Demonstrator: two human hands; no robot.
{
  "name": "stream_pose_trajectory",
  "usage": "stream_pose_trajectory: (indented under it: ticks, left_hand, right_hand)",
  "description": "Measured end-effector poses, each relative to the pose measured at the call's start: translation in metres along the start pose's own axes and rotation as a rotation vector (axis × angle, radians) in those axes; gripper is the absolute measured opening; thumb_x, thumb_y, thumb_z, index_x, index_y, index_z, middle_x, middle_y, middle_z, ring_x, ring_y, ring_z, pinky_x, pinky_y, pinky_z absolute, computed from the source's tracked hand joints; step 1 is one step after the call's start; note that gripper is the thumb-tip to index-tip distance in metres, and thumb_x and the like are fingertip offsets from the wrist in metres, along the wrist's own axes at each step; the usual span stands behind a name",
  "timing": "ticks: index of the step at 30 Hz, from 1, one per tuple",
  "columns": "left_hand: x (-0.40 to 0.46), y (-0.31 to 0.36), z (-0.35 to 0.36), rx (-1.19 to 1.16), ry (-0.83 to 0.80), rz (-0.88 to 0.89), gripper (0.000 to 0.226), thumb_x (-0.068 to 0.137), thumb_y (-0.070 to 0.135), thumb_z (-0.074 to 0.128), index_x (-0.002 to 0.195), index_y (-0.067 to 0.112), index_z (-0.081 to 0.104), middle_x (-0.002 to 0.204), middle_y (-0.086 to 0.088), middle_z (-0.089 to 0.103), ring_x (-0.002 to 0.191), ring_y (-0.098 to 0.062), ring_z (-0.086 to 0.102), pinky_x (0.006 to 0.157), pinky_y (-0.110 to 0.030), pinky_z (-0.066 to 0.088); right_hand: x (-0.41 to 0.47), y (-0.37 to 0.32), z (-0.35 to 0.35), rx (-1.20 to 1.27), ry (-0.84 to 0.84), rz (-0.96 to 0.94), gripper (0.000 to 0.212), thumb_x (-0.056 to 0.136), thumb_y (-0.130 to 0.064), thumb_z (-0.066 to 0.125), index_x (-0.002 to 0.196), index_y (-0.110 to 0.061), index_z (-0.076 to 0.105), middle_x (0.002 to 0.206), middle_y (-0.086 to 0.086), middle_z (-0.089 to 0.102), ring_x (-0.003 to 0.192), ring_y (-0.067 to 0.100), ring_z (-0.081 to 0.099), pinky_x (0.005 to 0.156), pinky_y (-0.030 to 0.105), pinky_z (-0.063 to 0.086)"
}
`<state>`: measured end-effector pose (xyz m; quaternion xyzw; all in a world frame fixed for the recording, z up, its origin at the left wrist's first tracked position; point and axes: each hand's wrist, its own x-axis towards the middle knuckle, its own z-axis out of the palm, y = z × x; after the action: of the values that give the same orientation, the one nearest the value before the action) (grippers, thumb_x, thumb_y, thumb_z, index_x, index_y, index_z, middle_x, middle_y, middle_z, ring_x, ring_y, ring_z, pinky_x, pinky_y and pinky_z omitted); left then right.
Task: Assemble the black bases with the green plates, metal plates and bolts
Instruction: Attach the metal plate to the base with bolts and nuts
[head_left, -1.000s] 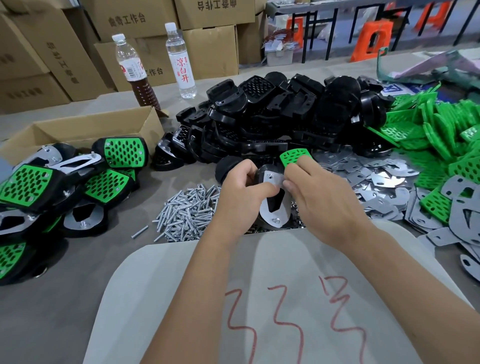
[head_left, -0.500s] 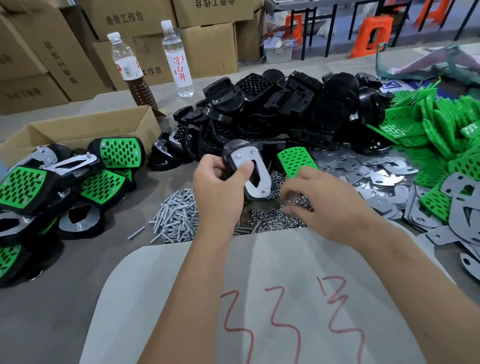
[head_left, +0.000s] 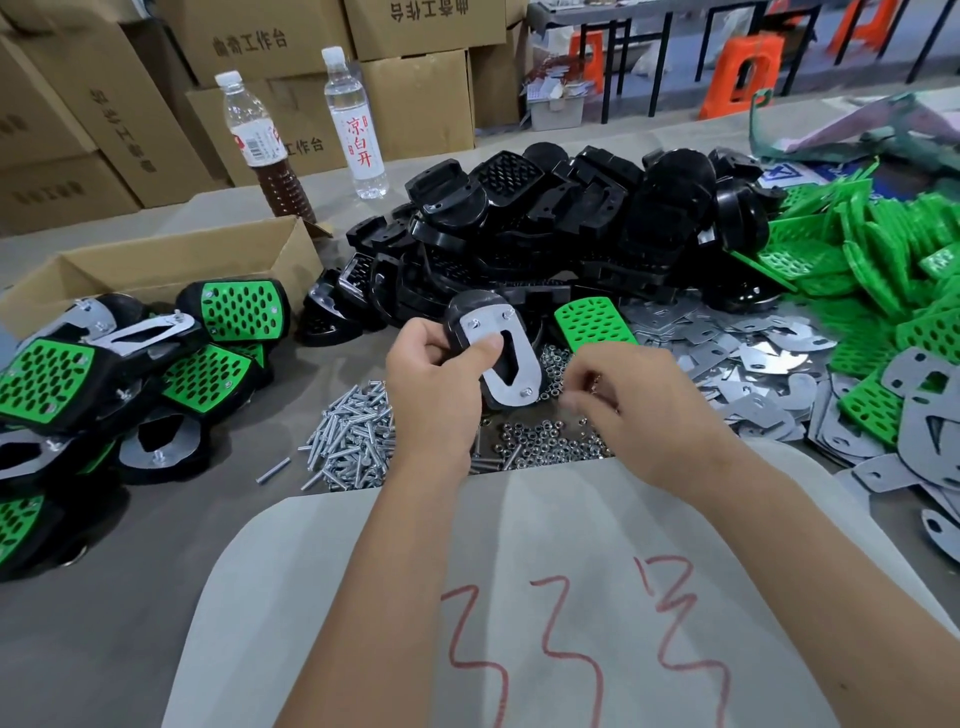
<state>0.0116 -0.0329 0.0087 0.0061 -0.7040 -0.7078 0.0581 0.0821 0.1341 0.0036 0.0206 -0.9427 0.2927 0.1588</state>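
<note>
Our left hand (head_left: 441, 384) grips one black base (head_left: 470, 317) with one metal plate (head_left: 501, 358) above the bench (head_left: 130, 571). Our right hand (head_left: 639, 410) pinches among the nuts (head_left: 540, 441); what it holds we cannot tell. Two bottles (head_left: 358, 119) stand behind.

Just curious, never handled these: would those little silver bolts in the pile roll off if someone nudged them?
Probably some would roll: the bolts look like smooth, round metal rods, and one already lies apart from the pile. They look stiff, and likely light singly. The table seems flat, so they likely would not roll far.
</note>
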Motion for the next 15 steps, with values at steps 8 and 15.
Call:
stream_pose_trajectory:
  ticks: [8, 15]
  left_hand:
    - [-0.019, -0.006, 0.018, 0.267, -0.104, 0.252, 0.038, 0.077, 0.029, 0.085, 0.079, 0.018, 0.049, 0.067, 0.004, 0.057, 0.058, -0.009, 0.045, 0.057, -0.033, 0.043]
    - [-0.032, -0.006, 0.028, 0.458, -0.065, 0.471, 0.040, 0.082, 0.036, 0.083, 0.084, 0.023, 0.046, 0.068, 0.012, 0.054, 0.063, -0.011, 0.051, 0.056, -0.032, 0.036]
  right_hand:
    - [-0.001, -0.008, 0.001, 0.640, 0.402, 0.028, 0.024, 0.090, 0.000, 0.077, 0.088, -0.024, 0.077, 0.076, -0.015, 0.072, 0.058, 0.007, 0.064, 0.053, 0.016, 0.052]
    - [0.001, -0.005, 0.005, 0.578, 0.430, 0.049, 0.021, 0.085, -0.001, 0.080, 0.088, -0.022, 0.079, 0.083, -0.009, 0.075, 0.075, 0.021, 0.070, 0.067, 0.050, 0.062]
